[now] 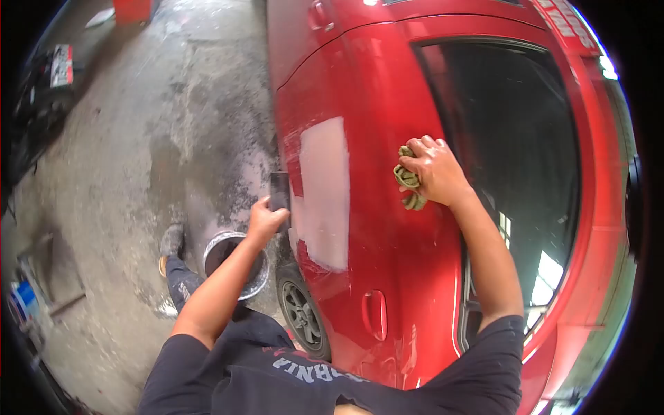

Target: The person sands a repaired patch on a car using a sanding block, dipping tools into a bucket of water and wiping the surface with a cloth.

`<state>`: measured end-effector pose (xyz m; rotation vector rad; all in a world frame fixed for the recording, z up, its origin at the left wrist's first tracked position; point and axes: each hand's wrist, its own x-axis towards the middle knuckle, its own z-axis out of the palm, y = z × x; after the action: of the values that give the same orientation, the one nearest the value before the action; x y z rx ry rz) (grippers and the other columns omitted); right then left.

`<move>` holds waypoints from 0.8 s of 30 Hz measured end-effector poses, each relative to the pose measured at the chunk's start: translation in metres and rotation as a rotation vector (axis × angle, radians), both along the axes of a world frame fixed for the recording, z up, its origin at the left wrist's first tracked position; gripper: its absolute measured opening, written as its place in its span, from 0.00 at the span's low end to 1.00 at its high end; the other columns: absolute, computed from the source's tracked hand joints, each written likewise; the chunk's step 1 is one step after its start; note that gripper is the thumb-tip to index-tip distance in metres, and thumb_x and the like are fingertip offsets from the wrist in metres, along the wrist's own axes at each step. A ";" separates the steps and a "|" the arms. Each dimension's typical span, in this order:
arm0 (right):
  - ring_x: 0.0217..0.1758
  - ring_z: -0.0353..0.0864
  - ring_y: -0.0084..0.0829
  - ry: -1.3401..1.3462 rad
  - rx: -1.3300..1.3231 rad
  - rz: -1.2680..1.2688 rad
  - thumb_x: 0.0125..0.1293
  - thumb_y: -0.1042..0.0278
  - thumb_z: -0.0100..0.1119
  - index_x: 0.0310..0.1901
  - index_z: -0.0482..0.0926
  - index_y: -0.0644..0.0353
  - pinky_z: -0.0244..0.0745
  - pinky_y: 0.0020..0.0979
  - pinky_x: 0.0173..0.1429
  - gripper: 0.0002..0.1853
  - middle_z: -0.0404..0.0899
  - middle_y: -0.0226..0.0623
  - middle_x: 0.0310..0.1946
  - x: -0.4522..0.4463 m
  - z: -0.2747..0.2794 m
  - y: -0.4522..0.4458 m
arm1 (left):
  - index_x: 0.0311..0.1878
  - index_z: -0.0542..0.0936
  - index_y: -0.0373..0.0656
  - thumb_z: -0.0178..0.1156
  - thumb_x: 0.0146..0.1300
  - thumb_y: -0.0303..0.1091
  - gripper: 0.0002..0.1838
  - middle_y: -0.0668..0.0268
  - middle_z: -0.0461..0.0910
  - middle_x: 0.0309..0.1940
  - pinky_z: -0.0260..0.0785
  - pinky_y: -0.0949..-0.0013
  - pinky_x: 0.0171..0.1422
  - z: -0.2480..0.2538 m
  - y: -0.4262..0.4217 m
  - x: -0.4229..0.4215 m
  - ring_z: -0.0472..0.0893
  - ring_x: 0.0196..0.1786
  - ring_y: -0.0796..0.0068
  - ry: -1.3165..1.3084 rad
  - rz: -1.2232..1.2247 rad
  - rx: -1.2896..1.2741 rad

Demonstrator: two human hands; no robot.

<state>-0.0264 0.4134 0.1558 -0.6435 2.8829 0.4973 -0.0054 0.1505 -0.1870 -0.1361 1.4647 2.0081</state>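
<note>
On my head feed, the left hand grips the near end of a flat, dark rectangular block; its long axis runs along the car, far end pointing away from the wearer, beside the outer edge of a matte, pale patch. I see the right hand closed on a crumpled green cloth over glossy red paint, near the window's edge. A round bucket stands on stained, rough concrete floor.
</note>
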 end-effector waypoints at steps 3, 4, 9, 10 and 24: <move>0.48 0.78 0.41 0.000 0.011 0.122 0.46 0.50 0.80 0.38 0.86 0.56 0.72 0.42 0.51 0.22 0.79 0.35 0.41 -0.001 -0.013 0.007 | 0.45 0.84 0.39 0.70 0.59 0.29 0.11 0.71 0.85 0.34 0.74 0.72 0.39 -0.059 0.072 0.031 0.81 0.33 0.83 0.071 0.160 -0.008; 0.47 0.78 0.41 -0.005 0.006 0.122 0.46 0.49 0.80 0.36 0.86 0.56 0.72 0.42 0.51 0.21 0.79 0.35 0.40 -0.002 -0.017 0.012 | 0.45 0.85 0.38 0.71 0.60 0.30 0.11 0.70 0.86 0.34 0.74 0.72 0.38 -0.063 0.090 0.035 0.81 0.33 0.83 0.076 0.185 -0.004; 0.38 0.77 0.41 0.088 0.014 0.148 0.52 0.55 0.76 0.26 0.84 0.55 0.73 0.42 0.42 0.14 0.78 0.38 0.31 -0.034 -0.035 0.028 | 0.33 0.81 0.36 0.76 0.59 0.55 0.27 0.55 0.79 0.34 0.73 0.55 0.43 -0.051 0.149 0.036 0.80 0.37 0.59 0.226 0.174 -0.313; 0.38 0.77 0.41 0.081 0.009 0.144 0.52 0.56 0.76 0.26 0.84 0.56 0.74 0.42 0.42 0.13 0.78 0.37 0.31 -0.040 -0.035 0.029 | 0.29 0.79 0.37 0.76 0.58 0.59 0.30 0.55 0.77 0.33 0.71 0.53 0.43 -0.047 0.156 0.035 0.78 0.36 0.55 0.285 0.179 -0.420; 0.37 0.76 0.40 0.171 0.078 0.141 0.51 0.56 0.80 0.27 0.81 0.59 0.75 0.42 0.44 0.17 0.76 0.35 0.30 -0.040 -0.046 0.019 | 0.75 0.71 0.40 0.62 0.74 0.53 0.35 0.46 0.77 0.64 0.64 0.47 0.73 -0.073 0.182 0.042 0.74 0.68 0.45 0.299 0.311 -0.311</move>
<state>-0.0665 0.4326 0.1098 -0.8345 2.9704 0.7126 0.0364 0.3323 -0.2597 -0.2121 2.0511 2.0930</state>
